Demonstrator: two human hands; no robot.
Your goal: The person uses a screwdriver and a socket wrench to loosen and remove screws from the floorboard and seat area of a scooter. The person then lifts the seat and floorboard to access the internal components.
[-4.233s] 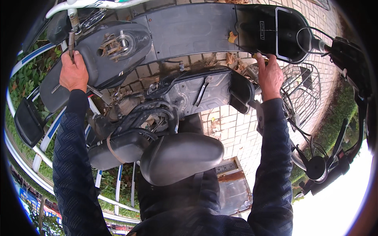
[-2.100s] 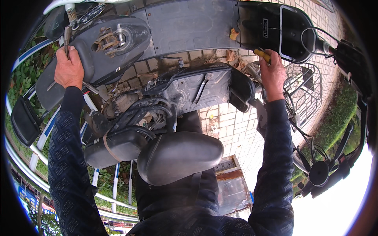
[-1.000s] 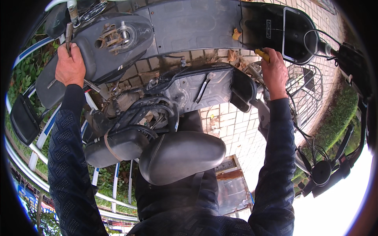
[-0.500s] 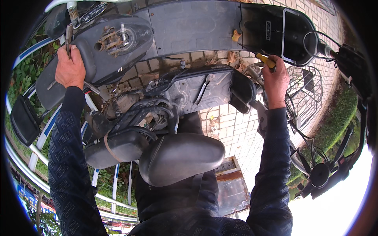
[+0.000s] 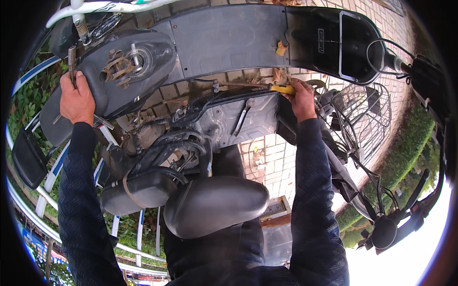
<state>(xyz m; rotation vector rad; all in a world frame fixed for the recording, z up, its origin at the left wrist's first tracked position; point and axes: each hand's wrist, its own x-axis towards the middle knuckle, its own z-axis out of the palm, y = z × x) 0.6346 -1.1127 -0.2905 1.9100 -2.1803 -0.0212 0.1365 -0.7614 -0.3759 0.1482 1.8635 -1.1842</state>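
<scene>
My left hand (image 5: 78,100) is closed round a three-armed metal socket wrench (image 5: 71,59), over the rear of a grey-black scooter body (image 5: 114,71). One arm of the wrench sticks up past the fingers and others show below the hand. My right hand (image 5: 303,99) grips the yellow handle of a screwdriver (image 5: 282,89). Its long thin shaft points left, above the far edge of the nearer scooter's footboard (image 5: 214,125). A small spanner (image 5: 243,117) lies on that footboard, touched by neither hand.
The nearer scooter's black saddle (image 5: 217,207) stands close before me. Beyond is the other scooter's long footboard (image 5: 229,38), with a yellow leaf (image 5: 281,48) on it. A wire basket (image 5: 362,107) and cables lie right; a white-blue railing (image 5: 43,190) runs left.
My right hand has moved left with the screwdriver, whose shaft now points left over the footboard edge. My left hand still holds the socket wrench, and the whole view has shifted slightly.
</scene>
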